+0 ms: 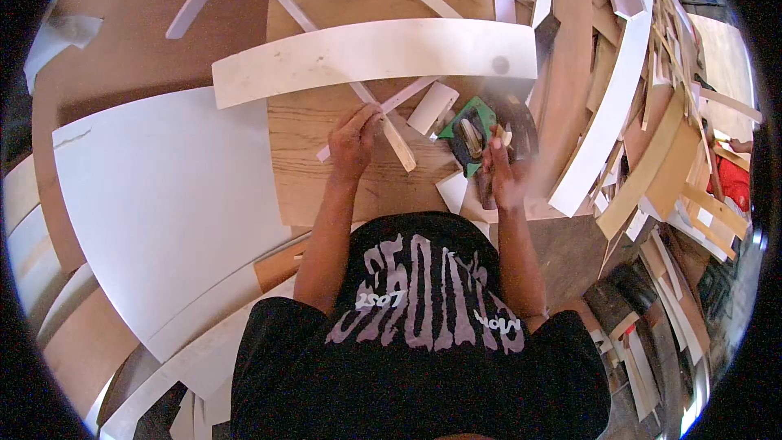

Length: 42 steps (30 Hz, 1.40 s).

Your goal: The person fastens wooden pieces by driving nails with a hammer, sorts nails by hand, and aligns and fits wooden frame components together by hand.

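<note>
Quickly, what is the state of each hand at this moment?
Left hand: closed, seemingly holding a narrow wooden strip.
Right hand: blurred, beside the green-and-black object; whether it holds anything cannot be told.

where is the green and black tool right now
In the head view, the green and black tool is right of centre, just right of the small pale block and beside the right hand.

Before you stands a desk (pixel 305 195) with a wood-grained top, brightly lit. A wide brown surface (pixel 138 65) spreads to your left. What looks like dull grey-brown floor (pixel 570 257) shows below the desk's right side. Piled wooden boards (pixel 676 167) crowd your right, with something red (pixel 729 183) at the far edge.
</note>
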Motion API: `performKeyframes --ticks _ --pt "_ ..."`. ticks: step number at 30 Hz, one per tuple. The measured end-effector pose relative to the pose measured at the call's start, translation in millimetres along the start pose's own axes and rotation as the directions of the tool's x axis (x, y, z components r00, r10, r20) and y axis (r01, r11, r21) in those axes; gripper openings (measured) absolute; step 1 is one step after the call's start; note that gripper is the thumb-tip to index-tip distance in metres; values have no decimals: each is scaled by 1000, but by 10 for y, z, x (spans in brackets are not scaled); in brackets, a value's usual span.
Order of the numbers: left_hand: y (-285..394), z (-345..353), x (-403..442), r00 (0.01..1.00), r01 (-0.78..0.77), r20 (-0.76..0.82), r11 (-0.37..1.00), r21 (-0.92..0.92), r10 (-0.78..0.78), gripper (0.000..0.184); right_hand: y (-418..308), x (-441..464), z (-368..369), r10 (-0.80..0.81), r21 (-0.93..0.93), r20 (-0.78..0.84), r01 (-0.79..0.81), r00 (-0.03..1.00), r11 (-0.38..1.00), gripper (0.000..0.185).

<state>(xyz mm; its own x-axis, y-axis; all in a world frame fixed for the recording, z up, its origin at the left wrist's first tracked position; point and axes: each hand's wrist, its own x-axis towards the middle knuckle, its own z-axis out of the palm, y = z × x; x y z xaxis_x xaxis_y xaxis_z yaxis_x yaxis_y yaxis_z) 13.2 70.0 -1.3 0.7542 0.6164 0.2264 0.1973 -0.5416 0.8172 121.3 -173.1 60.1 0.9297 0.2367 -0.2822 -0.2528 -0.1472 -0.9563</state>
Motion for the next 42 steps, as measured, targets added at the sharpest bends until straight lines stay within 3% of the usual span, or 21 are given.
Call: performKeyframes --ticks 6,9,11,20,23,24,27,29,30,31,33,38,42 --pt "-88 -43 23 994 -12 108 999 40 7 16 -8 -38 87 -32 106 0 32 999 994 32" --pt "-81 -51 37 993 77 100 990 -120 -65 17 -100 -65 215 -9 151 -6 10 1000 989 39" --pt "-50 -88 76 991 1 133 1000 17 -3 18 -93 -86 238 3 166 -39 3 999 986 41" --pt "-99 -63 37 999 -8 53 997 -78 12 17 -131 -177 241 -27 103 149 11 988 995 39" --pt "-145 -27 2 998 -56 19 993 -100 58 18 -195 -255 266 -54 -175 249 100 967 979 37" --pt "-160 -18 -13 998 -55 10 993 -105 56 18 -411 -289 343 7 -447 287 128 958 885 40" --pt "-158 4 -46 997 -71 -19 993 -90 70 18 -499 -252 564 -237 -593 394 442 888 673 47" --pt "-127 18 -74 999 10 -50 988 -154 -18 18 -564 -244 698 -4 -744 466 394 885 540 42" --pt "-135 27 -103 998 12 -65 987 -161 -23 18 -606 -221 818 128 -772 467 333 875 541 44" --pt "-151 40 -109 997 4 -81 985 -175 -19 18 -542 -196 878 128 -775 473 343 872 531 44" --pt "-160 41 -114 994 2 -108 981 -196 -23 19 -398 -160 949 -68 -677 562 505 825 536 51" --pt "-281 62 -134 991 -115 -85 986 -119 106 23 -369 -175 955 21 -719 607 537 794 441 44" --pt "-290 128 -170 997 -35 -76 985 -170 22 23 -299 -105 1021 -18 -715 605 553 796 428 44"
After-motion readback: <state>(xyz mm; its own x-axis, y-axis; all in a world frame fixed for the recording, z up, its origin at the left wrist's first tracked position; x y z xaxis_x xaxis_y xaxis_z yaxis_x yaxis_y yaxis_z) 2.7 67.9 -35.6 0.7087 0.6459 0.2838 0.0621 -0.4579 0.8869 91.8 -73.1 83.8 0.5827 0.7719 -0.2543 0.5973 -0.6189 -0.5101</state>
